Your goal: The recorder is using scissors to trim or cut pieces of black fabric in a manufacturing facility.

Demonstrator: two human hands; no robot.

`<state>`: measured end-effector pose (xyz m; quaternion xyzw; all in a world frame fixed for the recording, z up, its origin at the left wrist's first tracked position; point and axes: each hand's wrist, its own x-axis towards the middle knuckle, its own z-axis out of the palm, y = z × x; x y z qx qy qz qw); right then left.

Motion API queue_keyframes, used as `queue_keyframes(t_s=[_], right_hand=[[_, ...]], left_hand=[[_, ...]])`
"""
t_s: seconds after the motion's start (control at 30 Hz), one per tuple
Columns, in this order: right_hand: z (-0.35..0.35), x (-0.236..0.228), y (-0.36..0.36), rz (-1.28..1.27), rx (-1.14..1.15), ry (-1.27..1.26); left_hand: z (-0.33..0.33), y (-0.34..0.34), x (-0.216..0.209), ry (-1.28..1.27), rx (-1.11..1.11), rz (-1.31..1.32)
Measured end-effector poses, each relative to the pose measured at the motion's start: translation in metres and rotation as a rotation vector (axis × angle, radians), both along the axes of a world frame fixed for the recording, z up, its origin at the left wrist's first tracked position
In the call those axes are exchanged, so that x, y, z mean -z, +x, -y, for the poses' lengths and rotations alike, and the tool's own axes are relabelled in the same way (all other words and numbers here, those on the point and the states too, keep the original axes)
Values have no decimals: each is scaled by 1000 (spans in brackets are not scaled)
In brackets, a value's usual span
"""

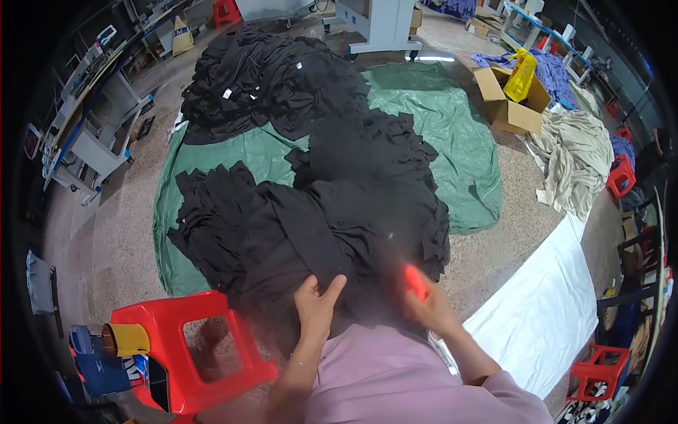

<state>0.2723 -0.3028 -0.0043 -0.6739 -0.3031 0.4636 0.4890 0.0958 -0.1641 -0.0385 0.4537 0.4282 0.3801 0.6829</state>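
Note:
A black buttoned garment [311, 230] is spread in front of me, its near part close to my lap. My left hand [316, 307] holds its near edge, with the thumb lying on the cloth and the other fingers partly hidden. To the right, my right hand [432, 309] is closed around a small red tool [415, 281], blurred by motion, its exact kind unclear. The tool is beside the cloth; I cannot tell whether they touch. Beyond the garment lies a heap of black garments [268, 78], with more black pieces [205, 205] stacked at the left.
Green sheeting [462, 155] lies beneath the heaps. At my left stands a red plastic stool [176, 311] with boxes and a tape roll on it. White sheeting [537, 304] covers floor at right, near a cardboard box [519, 116] and beige cloth [575, 145]. Sewing tables [92, 134] line the left.

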Motion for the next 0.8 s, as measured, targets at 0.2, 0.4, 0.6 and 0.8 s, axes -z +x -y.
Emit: queue_keyframes(t_s=[0.2, 0.4, 0.6, 0.8], right_hand=[[13, -7, -12, 445, -110, 57], [20, -12, -6, 791, -217, 84], [36, -16, -32, 825, -313, -31], [36, -13, -38, 819, -368, -64]], left_hand=[[-15, 2, -3, -364, 6, 242], [0, 4, 5, -203, -17, 251], [0, 0, 9, -90, -39, 193], [0, -4, 19, -48, -39, 156]])
